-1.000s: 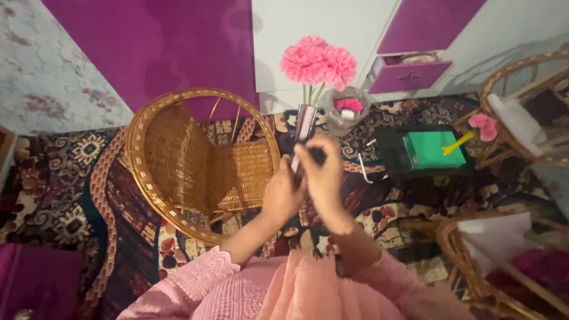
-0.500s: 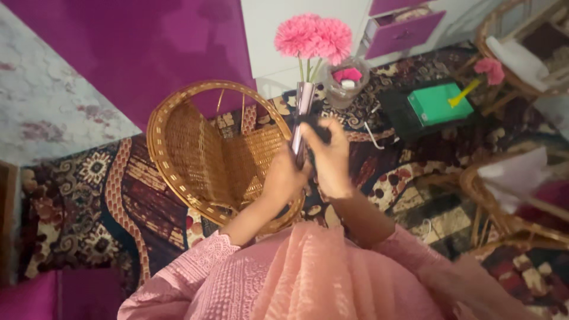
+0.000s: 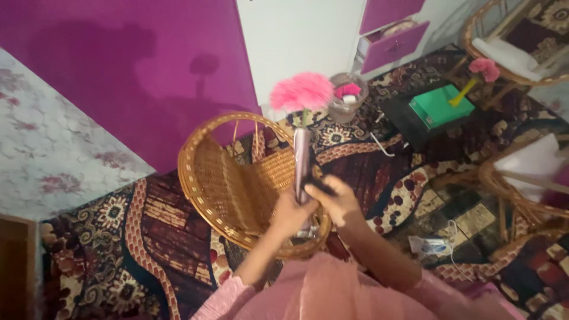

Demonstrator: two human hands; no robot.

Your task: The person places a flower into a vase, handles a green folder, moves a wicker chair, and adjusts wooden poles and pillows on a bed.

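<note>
Hands are being held together over the front rim of a wicker chair (image 3: 237,178), just below frame centre. The left hand (image 3: 290,212) is being closed around the lower part of a tall slim pale vase (image 3: 301,160), which is being kept upright. The right hand (image 3: 336,200) is being curled against the vase's side at 3 o'clock, gripping a small dark object (image 3: 317,186) too blurred to identify. A bunch of pink flowers (image 3: 302,92) is being carried at the vase's top, at 12 o'clock. A glass bowl (image 3: 347,98) is sitting on the patterned carpet (image 3: 148,237) at 1 o'clock. A green box (image 3: 441,105) is lying on a black case at 2 o'clock, well apart.
</note>
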